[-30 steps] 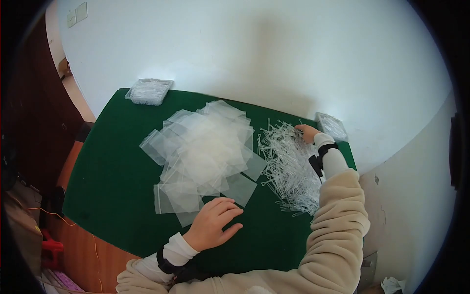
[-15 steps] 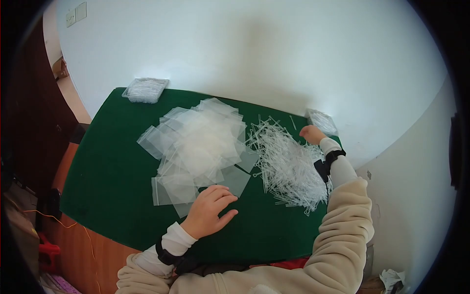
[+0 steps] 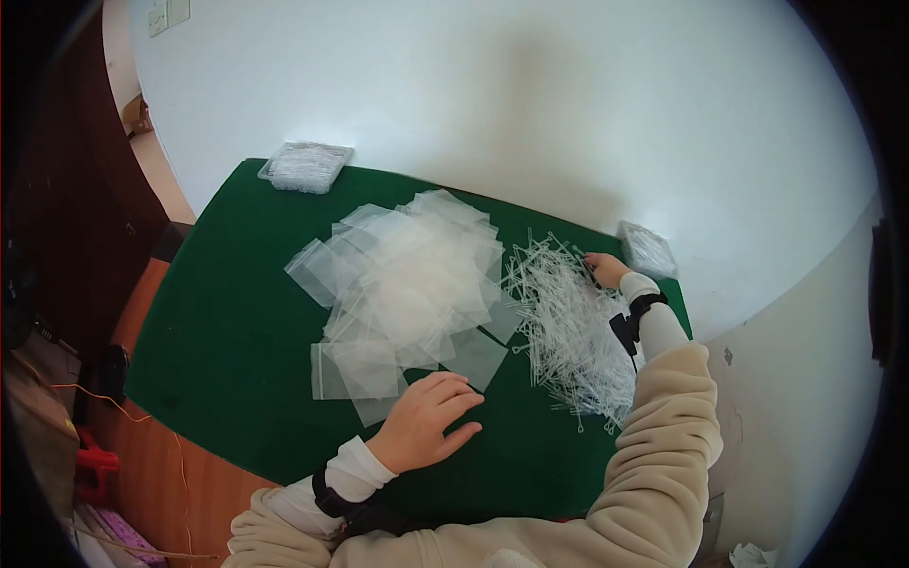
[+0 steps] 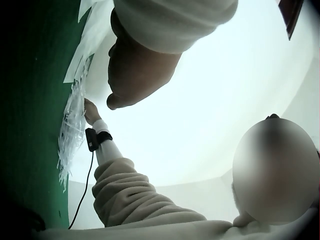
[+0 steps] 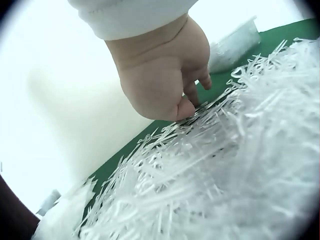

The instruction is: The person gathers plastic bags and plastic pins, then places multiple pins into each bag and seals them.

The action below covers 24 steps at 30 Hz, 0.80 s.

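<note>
Many thin clear looped sticks lie in a loose pile (image 3: pixel 573 331) on the right of the green table (image 3: pixel 227 341). At the pile's far edge is my right hand (image 3: pixel 608 271); in the right wrist view its thumb and fingers (image 5: pixel 186 108) reach down to the sticks, and whether they pinch one is hidden. Clear zip bags (image 3: pixel 407 275) overlap in a heap to the left of the sticks. My left hand (image 3: pixel 428 423), its fingers loosely bent and holding nothing, is at the near edge of the bags.
A clear box of sticks (image 3: pixel 306 168) stands at the table's back left. Another clear box (image 3: pixel 648 250) is at the back right corner, just beyond my right hand. The white wall (image 3: pixel 492 104) rises behind the table.
My right hand moved off the pile toward the back right box, then came back to the pile's far edge. A separate stick seen beside it is no longer apart. The left hand stays beside the bags.
</note>
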Available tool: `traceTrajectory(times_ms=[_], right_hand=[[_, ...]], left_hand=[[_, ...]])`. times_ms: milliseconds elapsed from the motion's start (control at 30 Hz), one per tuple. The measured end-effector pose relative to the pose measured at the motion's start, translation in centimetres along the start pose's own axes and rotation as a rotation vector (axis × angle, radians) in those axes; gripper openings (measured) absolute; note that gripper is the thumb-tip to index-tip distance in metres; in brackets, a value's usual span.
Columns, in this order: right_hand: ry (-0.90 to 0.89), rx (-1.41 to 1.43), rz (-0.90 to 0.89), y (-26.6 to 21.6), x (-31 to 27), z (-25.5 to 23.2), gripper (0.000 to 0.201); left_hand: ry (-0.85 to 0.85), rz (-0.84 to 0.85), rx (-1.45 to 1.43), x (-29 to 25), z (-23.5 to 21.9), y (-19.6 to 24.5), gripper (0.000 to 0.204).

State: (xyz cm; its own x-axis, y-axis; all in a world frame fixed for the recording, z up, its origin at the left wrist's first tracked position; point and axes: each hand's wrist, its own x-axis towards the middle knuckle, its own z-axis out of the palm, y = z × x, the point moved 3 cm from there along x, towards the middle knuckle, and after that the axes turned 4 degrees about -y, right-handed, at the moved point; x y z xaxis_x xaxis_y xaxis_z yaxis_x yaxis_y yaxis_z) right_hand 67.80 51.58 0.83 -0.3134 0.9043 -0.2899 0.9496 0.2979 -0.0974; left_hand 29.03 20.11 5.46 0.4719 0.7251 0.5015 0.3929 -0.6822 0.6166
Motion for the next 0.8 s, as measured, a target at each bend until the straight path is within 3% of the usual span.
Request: traceTrajectory(times_ms=[33, 167, 300, 467, 567, 600, 700, 800], right_hand=[[-0.006, -0.012, -0.095, -0.4, -0.9, 0.0, 0.041], [-0.014, 0.076, -0.169, -1.3, -4.3, 0.2, 0.031], [-0.043, -0.102, -0.096, -1.6, -4.6, 1.1, 0.03], [-0.038, -0.121, 0.031, -2.3, -4.5, 1.1, 0.027], [0.209, -0.105, -0.014, -3.8, -7.3, 0.2, 0.022], [0.206, -0.102, -0.007, -4.2, -8.4, 0.2, 0.022], [0.268, -0.378, -0.208, -6.6, -11.9, -1.3, 0.017], [0.308, -0.33, -0.246, -8.0, -15.5, -1.2, 0.015]], left_hand=[[0.013, 0.016, 0.003, 0.1, 0.0, 0.0, 0.031], [0.044, 0.044, 0.037, 0.0, 0.2, -0.1, 0.028], [0.061, 0.047, 0.067, -0.1, 0.1, -0.7, 0.028], [0.09, 0.025, 0.065, -0.5, 0.4, -2.0, 0.027], [0.079, -0.009, 0.038, -0.6, 0.3, -2.4, 0.026], [0.076, -0.022, 0.019, -0.5, 0.5, -2.3, 0.026], [0.087, 0.023, 0.066, 0.1, 0.5, -2.4, 0.024], [0.053, -0.006, 0.058, -1.0, 1.0, -2.3, 0.023]])
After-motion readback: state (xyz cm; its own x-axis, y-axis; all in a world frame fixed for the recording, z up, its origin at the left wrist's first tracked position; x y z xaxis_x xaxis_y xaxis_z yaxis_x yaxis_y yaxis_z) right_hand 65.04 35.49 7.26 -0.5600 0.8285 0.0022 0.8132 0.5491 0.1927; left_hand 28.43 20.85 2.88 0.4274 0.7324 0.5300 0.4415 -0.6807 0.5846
